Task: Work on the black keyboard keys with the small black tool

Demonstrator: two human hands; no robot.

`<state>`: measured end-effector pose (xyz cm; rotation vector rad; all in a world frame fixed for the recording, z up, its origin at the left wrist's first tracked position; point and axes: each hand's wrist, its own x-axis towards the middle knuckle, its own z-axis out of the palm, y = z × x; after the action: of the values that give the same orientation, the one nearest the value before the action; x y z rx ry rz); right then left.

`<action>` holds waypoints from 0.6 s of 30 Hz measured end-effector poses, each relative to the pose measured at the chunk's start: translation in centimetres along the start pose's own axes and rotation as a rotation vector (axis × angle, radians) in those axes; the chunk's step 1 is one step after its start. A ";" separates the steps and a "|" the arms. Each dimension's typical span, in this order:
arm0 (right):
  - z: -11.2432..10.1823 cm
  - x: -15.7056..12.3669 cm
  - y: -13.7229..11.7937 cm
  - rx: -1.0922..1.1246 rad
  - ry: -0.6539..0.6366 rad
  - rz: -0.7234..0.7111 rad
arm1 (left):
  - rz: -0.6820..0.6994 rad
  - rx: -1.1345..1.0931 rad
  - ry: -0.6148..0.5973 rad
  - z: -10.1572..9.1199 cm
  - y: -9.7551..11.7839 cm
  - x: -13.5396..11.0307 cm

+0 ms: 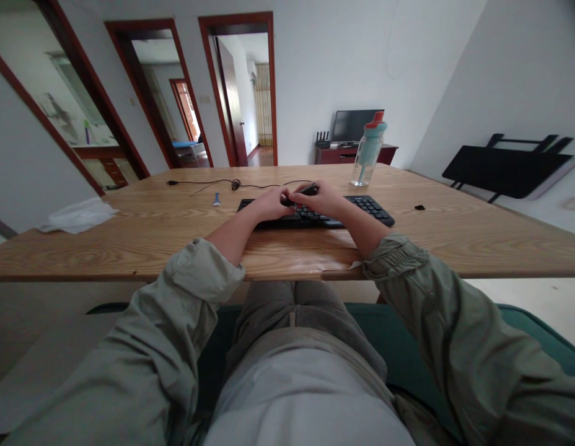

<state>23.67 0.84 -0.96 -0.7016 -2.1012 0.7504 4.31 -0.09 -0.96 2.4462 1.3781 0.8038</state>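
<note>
A black keyboard (371, 209) lies on the wooden table (129, 229) in front of me. Both my hands meet above its middle. My left hand (269, 204) and my right hand (318, 198) are closed together around a small black object (308, 189), possibly a mouse, held just over the keys. Its shape is mostly hidden by my fingers. A thin black cable (208, 182) runs across the table from the left toward that object.
A teal water bottle (368, 152) with a red cap stands behind the keyboard on the right. A small blue item (216, 199), a tiny black piece (419, 207) and a white cloth (78, 215) also lie on the table.
</note>
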 end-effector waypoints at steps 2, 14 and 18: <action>-0.1 0.0 0.0 -0.016 0.027 0.031 | -0.048 -0.033 -0.028 -0.9 0.0 -0.6; -1.5 -0.5 0.7 -0.138 -0.194 0.085 | -0.097 -0.080 -0.116 -2.8 -0.3 -1.9; -1.3 -0.1 2.2 -0.181 -0.154 -0.020 | -0.076 -0.038 -0.112 -2.9 -0.4 -1.9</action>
<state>25.24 2.61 -1.88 -0.7386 -2.3346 0.6258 1.62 -1.71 0.61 2.3561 1.3928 0.6596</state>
